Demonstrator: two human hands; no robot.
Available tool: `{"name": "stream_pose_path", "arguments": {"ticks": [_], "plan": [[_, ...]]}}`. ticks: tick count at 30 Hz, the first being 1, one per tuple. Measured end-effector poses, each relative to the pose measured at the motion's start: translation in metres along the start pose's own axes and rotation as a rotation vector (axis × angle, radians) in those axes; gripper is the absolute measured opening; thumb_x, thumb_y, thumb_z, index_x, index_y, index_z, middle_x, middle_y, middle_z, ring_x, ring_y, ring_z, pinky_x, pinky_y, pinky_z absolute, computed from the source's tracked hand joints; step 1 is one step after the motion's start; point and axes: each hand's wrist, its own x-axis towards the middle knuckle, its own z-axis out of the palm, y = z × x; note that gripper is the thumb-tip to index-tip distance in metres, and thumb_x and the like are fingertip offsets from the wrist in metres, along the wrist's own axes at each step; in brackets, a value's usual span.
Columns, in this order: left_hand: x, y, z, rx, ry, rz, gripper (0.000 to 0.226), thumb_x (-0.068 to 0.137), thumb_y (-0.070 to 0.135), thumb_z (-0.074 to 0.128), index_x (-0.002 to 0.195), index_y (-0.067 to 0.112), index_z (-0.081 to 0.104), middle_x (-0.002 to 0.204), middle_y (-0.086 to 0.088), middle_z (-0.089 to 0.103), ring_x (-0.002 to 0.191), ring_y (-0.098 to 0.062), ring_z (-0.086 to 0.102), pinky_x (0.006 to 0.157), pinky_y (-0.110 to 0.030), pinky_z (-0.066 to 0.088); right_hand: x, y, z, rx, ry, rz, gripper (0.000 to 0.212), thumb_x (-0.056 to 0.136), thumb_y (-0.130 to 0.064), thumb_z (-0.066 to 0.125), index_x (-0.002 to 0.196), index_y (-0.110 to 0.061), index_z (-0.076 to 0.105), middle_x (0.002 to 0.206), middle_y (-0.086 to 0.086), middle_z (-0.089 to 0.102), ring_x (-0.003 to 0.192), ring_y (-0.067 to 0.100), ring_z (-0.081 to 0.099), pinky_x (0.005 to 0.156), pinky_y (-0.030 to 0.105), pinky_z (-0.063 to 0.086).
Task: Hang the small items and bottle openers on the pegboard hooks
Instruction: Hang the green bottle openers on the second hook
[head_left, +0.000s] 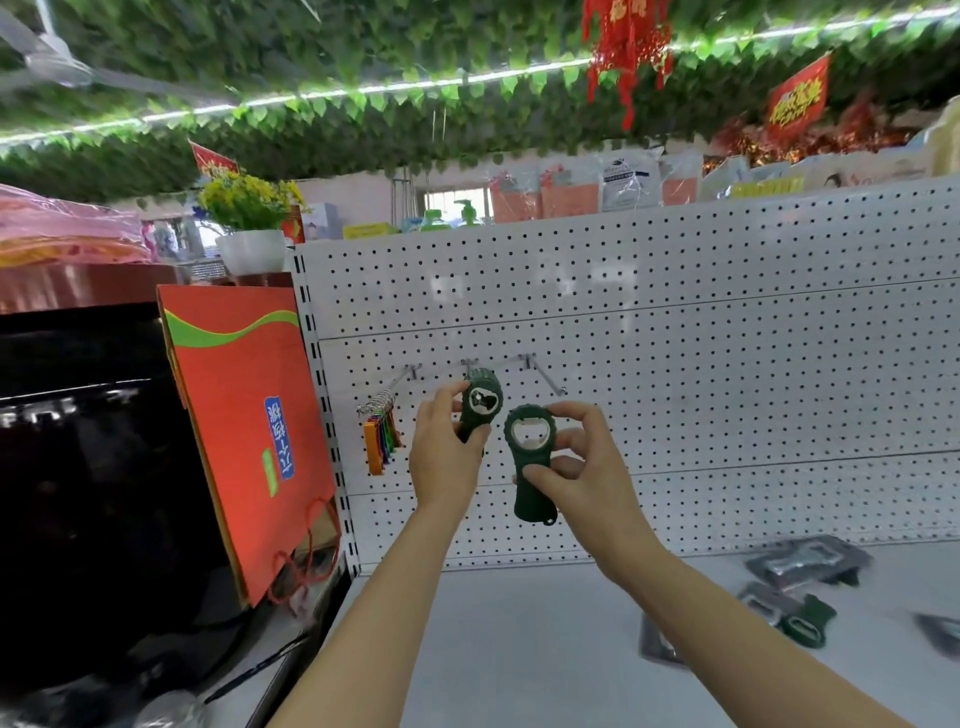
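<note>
My left hand (447, 457) grips a dark green bottle opener (480, 402) and holds its head up at the middle hook (470, 364) of the white pegboard (727, 338). My right hand (576, 467) holds a second dark green bottle opener (530, 462) upright, just right of the first and in front of the board. An empty hook (545, 374) sticks out to the upper right of it. The left hook (400, 382) carries a bunch of coloured small items (382, 439).
More bottle openers (800, 592) lie on the white shelf (519, 649) at the lower right. An orange gift bag (244, 431) leans at the pegboard's left edge, beside a black appliance (88, 493). Packaged goods line the top of the board.
</note>
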Motion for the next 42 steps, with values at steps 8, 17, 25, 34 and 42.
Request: {"name": "stream_pose_path", "arguments": {"ticks": [8, 17, 25, 34, 42], "plan": [[0.008, -0.004, -0.038, 0.299, -0.075, 0.298, 0.076, 0.08, 0.0, 0.069, 0.142, 0.038, 0.043, 0.14, 0.012, 0.047, 0.133, -0.013, 0.04, 0.094, -0.026, 0.04, 0.02, 0.001, 0.026, 0.015, -0.021, -0.045, 0.053, 0.083, 0.004, 0.062, 0.116, -0.033, 0.044, 0.104, 0.005, 0.062, 0.081, 0.022, 0.071, 0.073, 0.043, 0.061], [0.004, -0.005, -0.065, 0.459, -0.163, 0.628, 0.084, 0.076, -0.006, 0.065, 0.148, 0.029, 0.039, 0.142, 0.012, 0.046, 0.128, -0.013, 0.043, 0.097, -0.026, 0.042, 0.042, 0.013, 0.048, -0.016, 0.078, -0.058, 0.054, 0.081, 0.004, 0.065, 0.115, -0.034, 0.044, 0.102, 0.001, 0.061, 0.078, 0.018, 0.072, 0.067, 0.043, 0.062], [0.015, -0.004, -0.059, 0.513, -0.275, 0.554, 0.079, 0.081, 0.0, 0.063, 0.151, 0.025, 0.035, 0.147, 0.009, 0.043, 0.128, -0.017, 0.042, 0.095, -0.033, 0.047, 0.054, 0.024, 0.059, -0.097, 0.166, -0.052, 0.052, 0.08, -0.001, 0.068, 0.111, -0.036, 0.044, 0.101, -0.011, 0.059, 0.078, 0.014, 0.068, 0.063, 0.034, 0.061], [0.028, -0.002, -0.049, 0.561, -0.406, 0.465, 0.082, 0.085, 0.004, 0.058, 0.155, 0.025, 0.022, 0.156, 0.011, 0.026, 0.137, -0.017, 0.031, 0.09, -0.031, 0.047, 0.079, 0.036, 0.06, -0.263, 0.194, -0.042, 0.05, 0.079, -0.007, 0.071, 0.115, -0.03, 0.045, 0.094, -0.005, 0.059, 0.072, 0.002, 0.062, 0.061, 0.02, 0.049], [0.009, -0.022, -0.052, 0.571, -0.358, 0.439, 0.081, 0.092, 0.026, 0.063, 0.156, 0.018, 0.015, 0.156, 0.003, 0.029, 0.139, -0.018, 0.029, 0.102, -0.034, 0.045, 0.056, 0.065, 0.04, -0.606, 0.226, -0.105, 0.062, 0.087, -0.025, 0.066, 0.14, -0.025, 0.033, 0.125, -0.006, 0.048, 0.096, 0.009, 0.057, 0.075, 0.032, 0.051]]}}
